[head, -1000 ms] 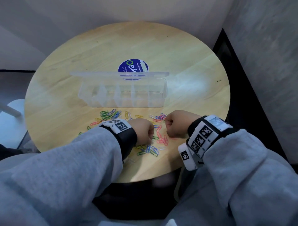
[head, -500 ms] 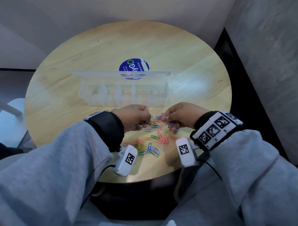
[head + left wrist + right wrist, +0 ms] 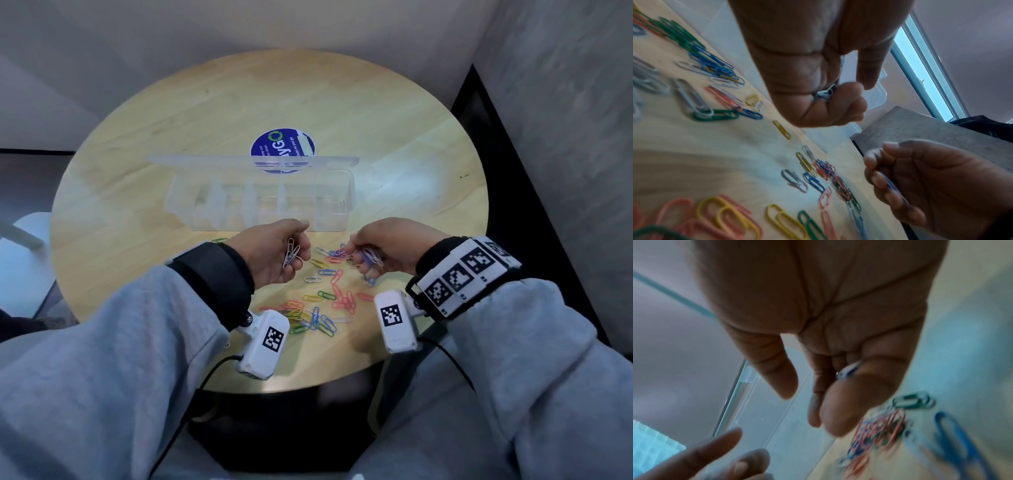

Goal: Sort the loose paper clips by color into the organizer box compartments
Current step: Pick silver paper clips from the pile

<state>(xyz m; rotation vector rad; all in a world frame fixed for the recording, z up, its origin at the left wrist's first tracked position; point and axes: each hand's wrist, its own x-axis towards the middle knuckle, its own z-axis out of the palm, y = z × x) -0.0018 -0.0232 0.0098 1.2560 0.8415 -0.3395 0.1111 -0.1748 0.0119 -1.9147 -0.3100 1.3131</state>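
1. Head view: a second ago both your fists were down on the scattered clips near the table's front edge. Now your left hand (image 3: pixel 274 251) is raised, palm turned up, fingers curled round a small bunch of white paper clips (image 3: pixel 291 253). Your right hand (image 3: pixel 387 250) has come forward too and pinches a few blue paper clips (image 3: pixel 368 257) just above the loose paper clips (image 3: pixel 325 298). The organizer box (image 3: pixel 260 202) stands open just beyond both hands, and its compartments look empty, so sorting has likely only begun; each hand seems ready to drop one colour.

2. Left wrist view: your left hand (image 3: pixel 818 73) is closed, with only the white clip ends showing at the fingers. Your right hand (image 3: pixel 931 186) sits lower, a blue clip between its fingertips. Green, blue, yellow and pink clips lie mixed on the round wooden table (image 3: pixel 694 154).

3. Right wrist view: blurred. Your right hand (image 3: pixel 828 337) has its thumb out and its fingers bent round a clip; the left hand's fingertips (image 3: pixel 715 451) show at the lower left.
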